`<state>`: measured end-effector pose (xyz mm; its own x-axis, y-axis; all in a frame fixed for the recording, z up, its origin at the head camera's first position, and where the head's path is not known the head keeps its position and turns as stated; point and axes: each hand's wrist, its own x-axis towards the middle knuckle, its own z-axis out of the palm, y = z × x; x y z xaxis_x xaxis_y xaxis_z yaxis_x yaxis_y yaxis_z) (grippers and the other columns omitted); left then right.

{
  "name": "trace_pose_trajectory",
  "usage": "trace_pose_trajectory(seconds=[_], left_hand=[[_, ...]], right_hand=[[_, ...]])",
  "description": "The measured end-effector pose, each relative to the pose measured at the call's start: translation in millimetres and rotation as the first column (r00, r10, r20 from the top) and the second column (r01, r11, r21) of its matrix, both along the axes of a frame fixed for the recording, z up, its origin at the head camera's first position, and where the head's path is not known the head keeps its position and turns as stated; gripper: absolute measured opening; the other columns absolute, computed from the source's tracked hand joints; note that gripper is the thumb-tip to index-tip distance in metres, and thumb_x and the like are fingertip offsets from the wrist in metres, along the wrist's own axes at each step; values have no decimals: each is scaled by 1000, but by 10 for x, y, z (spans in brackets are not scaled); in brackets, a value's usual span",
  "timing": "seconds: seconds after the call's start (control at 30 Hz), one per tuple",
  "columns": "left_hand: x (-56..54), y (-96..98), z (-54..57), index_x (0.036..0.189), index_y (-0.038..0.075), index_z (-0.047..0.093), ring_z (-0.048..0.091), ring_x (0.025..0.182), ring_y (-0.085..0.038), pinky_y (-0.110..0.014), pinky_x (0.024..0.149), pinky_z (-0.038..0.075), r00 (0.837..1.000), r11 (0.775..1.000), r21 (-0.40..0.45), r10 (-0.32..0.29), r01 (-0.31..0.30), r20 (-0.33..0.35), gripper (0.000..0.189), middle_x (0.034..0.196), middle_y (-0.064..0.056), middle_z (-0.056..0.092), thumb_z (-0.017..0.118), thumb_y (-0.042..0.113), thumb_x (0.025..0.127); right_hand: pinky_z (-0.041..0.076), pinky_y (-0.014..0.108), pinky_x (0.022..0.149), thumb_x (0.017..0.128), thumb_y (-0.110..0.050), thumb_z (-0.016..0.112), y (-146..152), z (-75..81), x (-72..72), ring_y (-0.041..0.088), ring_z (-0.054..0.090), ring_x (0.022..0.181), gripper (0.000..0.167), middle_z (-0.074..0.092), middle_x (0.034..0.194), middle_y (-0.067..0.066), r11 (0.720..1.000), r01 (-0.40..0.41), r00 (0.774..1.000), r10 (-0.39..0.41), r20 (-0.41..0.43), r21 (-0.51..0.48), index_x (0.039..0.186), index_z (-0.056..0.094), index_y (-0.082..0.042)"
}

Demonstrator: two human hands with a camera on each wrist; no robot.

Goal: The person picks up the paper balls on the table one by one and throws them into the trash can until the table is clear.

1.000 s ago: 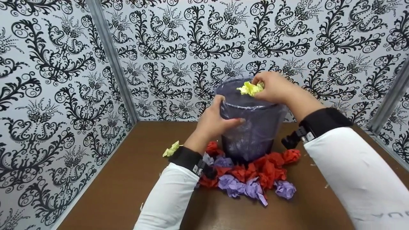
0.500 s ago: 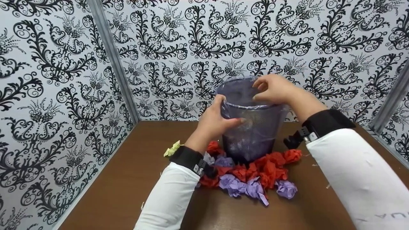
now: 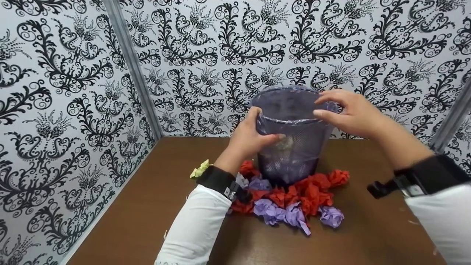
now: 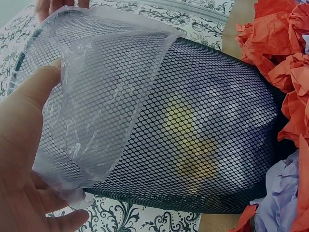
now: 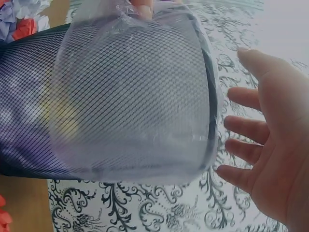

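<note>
A dark mesh waste bin stands on the table with a clear plastic liner folded over its rim. My left hand holds the bin's left side near the rim, thumb against the front wall. Just off the right of the rim, my right hand has its fingers apart and holds nothing. Through the mesh, yellow paper shows blurred inside, with whitish and purple shapes around it.
Crumpled red paper balls and purple paper balls crowd the bin's front base. One pale yellow paper piece lies left of my left wrist on the brown table. Patterned walls stand behind and left.
My right hand let go of the crumpled yellow paper over the bin's mouth, then drew back to the right past the rim. My left hand stayed on the bin.
</note>
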<state>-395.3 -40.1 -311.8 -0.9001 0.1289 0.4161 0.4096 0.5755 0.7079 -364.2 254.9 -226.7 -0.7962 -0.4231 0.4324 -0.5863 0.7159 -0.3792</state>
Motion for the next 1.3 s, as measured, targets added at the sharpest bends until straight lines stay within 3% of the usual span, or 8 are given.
trace_pose_trajectory(seconds=[0.17,0.3,0.43,0.53,0.6,0.77,0.97,1.3], left_hand=[[-3,27,-3,121,38,44,68,96,-16,-42,88,59,1000,1000,2,0,0,12,81,103,9,67,93,62,61],[-1,45,-11,120,40,45,68,97,-15,-43,89,60,999,1000,16,-8,8,37,80,104,9,67,93,62,60],[2,51,-14,121,39,45,68,96,-15,-42,87,60,999,999,26,-22,21,46,80,103,8,67,93,61,60],[1,47,-15,122,37,45,68,95,-15,-40,86,60,999,999,25,-22,21,39,82,103,8,67,93,61,60],[2,41,-18,122,37,45,68,96,-15,-41,87,60,999,1000,23,-18,17,37,82,104,8,67,93,61,60],[10,33,-34,124,37,46,67,99,-15,-44,89,60,999,1000,18,-4,3,46,84,107,9,66,93,62,60],[17,47,-57,122,37,46,68,98,-16,-43,87,61,999,1000,22,-14,13,52,81,106,8,66,93,62,60],[23,-9,17,121,39,46,68,98,-15,-43,90,60,997,998,56,-26,22,66,80,106,8,67,95,57,60]], right_hand=[[42,69,107,103,-40,61,259,-266,48,35,50,137,39,54,152,10,991,10,1000,-11,-8,-133,132,64,-15],[55,32,96,104,-42,57,451,-592,25,13,57,119,39,60,145,7,977,91,995,-82,53,-193,135,63,-18],[48,8,83,103,-38,60,618,-942,-30,-5,57,106,40,62,141,11,961,135,989,-115,96,-242,137,62,-15],[52,18,86,103,-37,62,689,-1187,-75,5,60,108,41,63,138,15,959,165,983,-140,119,-231,137,61,-14],[56,35,93,102,-36,64,713,-1348,-108,21,62,114,43,61,139,18,960,178,978,-149,146,-217,136,61,-12],[50,64,99,99,-35,68,717,-1713,-190,46,57,122,52,57,139,31,963,204,956,-157,248,-175,138,57,-3],[50,65,99,92,-51,72,705,-1951,-240,51,56,122,75,54,139,37,966,247,904,-202,378,-75,145,51,-3],[56,54,96,90,-47,75,632,-2005,-339,49,61,121,75,60,137,33,978,200,904,-161,396,-60,141,53,3]])
